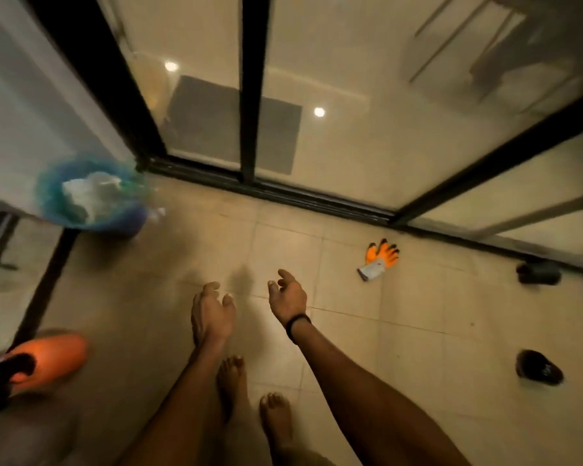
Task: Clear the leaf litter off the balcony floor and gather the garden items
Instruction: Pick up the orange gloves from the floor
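Holding left hand (212,312) and right hand (288,295) out over the tiled floor (401,348), fingers loosely curled, gripping nothing. Facing orange glove (379,260) lying beside the door track (283,193), blue bucket (91,193) standing far left.

Along the far edge of the tiled floor (418,331) I see a sliding glass door (334,62) with black frames. One upright post (249,95) splits the panes near the middle. A dark track (283,193) runs at the door's foot, from the far left corner toward the right edge. Through the glass I make out a grey mat (233,126) lying on the inner room's floor, just behind the track. Two round lights (319,112) glint in the panes, one above the mat's left side and one beside its far right corner. Pale furniture legs (461,46) show, blurred, behind the glass at the far right. A dark bar (46,280) follows the floor's left edge.
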A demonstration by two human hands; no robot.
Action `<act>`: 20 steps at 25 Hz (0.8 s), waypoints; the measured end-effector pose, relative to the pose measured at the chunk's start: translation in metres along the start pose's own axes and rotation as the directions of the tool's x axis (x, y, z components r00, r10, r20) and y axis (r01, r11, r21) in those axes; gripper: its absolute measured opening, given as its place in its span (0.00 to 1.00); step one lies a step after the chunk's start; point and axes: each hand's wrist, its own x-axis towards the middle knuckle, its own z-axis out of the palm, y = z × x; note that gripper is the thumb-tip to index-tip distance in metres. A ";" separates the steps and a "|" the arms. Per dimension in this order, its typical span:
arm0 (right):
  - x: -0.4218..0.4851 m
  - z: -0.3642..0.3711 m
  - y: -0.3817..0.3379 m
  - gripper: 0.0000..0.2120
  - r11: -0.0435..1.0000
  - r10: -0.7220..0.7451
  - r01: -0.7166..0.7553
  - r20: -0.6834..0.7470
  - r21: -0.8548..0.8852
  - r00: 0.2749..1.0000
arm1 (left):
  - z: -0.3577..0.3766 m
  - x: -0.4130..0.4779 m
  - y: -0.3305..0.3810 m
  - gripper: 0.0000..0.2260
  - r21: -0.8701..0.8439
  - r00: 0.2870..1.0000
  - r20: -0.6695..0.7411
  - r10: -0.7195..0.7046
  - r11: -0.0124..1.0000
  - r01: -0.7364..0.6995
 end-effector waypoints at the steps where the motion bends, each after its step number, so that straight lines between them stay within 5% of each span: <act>1: 0.013 -0.021 0.012 0.21 0.996 0.060 -0.057 -0.048 0.063 0.997 | 0.019 0.008 0.016 0.16 0.023 0.998 0.048 0.045 0.999 -0.046; 5: 0.057 -0.099 0.069 0.19 0.932 0.288 -0.229 -0.190 0.280 0.939 | 0.104 0.017 0.074 0.15 0.128 0.968 0.213 0.129 0.979 -0.158; 10: 0.107 -0.173 0.143 0.16 0.766 0.525 -0.368 -0.183 0.527 0.831 | 0.214 0.007 0.123 0.14 0.256 0.911 0.389 0.134 0.935 -0.247; 20: 0.299 -0.264 0.304 0.15 0.641 0.652 -0.460 -0.120 0.614 0.749 | 0.470 0.051 0.196 0.17 0.295 0.910 0.415 0.014 0.944 -0.149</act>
